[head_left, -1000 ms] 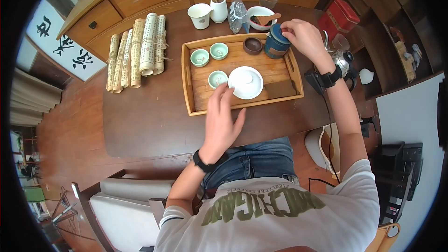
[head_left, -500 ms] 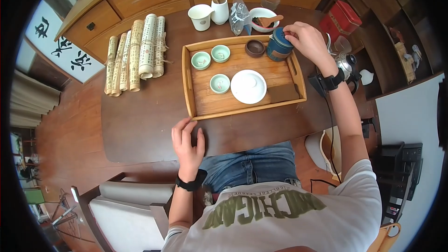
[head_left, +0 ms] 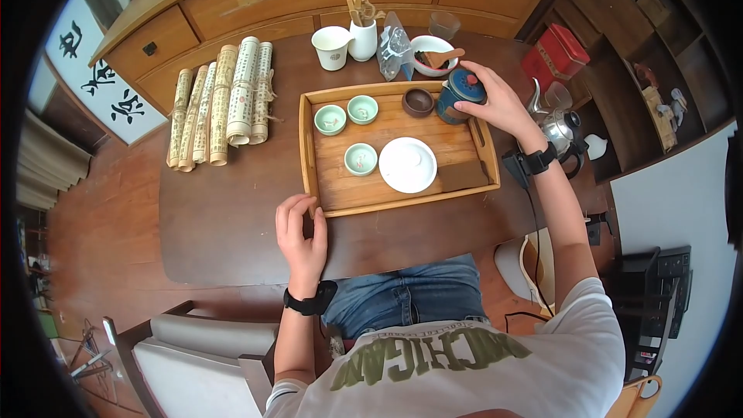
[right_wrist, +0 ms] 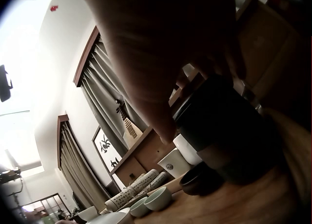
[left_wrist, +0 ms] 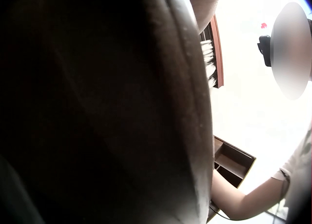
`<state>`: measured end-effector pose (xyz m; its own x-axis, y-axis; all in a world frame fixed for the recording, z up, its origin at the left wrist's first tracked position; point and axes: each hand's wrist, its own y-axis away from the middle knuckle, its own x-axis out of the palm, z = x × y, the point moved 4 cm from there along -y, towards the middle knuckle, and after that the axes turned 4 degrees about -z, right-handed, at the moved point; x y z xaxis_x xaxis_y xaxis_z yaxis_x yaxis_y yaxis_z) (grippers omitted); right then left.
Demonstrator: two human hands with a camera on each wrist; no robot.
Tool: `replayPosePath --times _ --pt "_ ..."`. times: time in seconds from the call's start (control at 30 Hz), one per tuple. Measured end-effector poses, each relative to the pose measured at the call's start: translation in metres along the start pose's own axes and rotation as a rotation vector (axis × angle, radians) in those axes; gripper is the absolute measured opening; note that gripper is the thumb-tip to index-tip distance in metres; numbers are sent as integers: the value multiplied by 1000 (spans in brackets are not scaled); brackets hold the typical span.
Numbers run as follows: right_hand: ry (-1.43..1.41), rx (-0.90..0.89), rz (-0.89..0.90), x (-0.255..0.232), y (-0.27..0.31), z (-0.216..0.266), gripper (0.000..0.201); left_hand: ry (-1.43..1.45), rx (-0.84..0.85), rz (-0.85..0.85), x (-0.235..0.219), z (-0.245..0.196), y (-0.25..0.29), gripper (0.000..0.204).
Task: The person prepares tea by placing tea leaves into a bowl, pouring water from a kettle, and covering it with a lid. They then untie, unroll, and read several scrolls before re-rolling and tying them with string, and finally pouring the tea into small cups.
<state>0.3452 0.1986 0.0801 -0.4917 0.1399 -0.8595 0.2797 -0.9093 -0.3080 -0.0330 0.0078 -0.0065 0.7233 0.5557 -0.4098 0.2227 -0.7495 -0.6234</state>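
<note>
My right hand (head_left: 501, 105) grips a blue tea canister (head_left: 457, 97) by its upper part, thumb on the near side and fingers round the far side. Its lid with a small red knob shows between them. The canister stands at the back right corner of a wooden tray (head_left: 402, 205); in the right wrist view the canister (right_wrist: 229, 136) looks dark under the hand. Beside it sits a brown cup (head_left: 418, 102). My left hand (head_left: 300, 238) rests with bent, relaxed fingers at the tray's front left corner, holding nothing. A white lidded bowl (head_left: 408, 165) lies in the tray's middle.
Pale green cups (head_left: 361, 159) stand at the tray's left, and a brown cloth (head_left: 463, 176) lies front right. Behind are a white pitcher (head_left: 332, 48), a tool holder (head_left: 362, 39) and a bowl with a wooden scoop (head_left: 433, 56). Bamboo scrolls (head_left: 220, 104) lie left; a kettle (head_left: 559, 128) stands right.
My left hand has moved from beside the white lidded bowl down and left to the tray's corner. My right hand has shifted from the canister's lid top to a wider grip round its upper part.
</note>
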Motion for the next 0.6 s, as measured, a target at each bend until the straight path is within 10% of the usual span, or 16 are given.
replayPosePath --times 0.6 --pt "-118 100 -172 -39 -20 18 70 34 -45 3 1 4 -1 22"
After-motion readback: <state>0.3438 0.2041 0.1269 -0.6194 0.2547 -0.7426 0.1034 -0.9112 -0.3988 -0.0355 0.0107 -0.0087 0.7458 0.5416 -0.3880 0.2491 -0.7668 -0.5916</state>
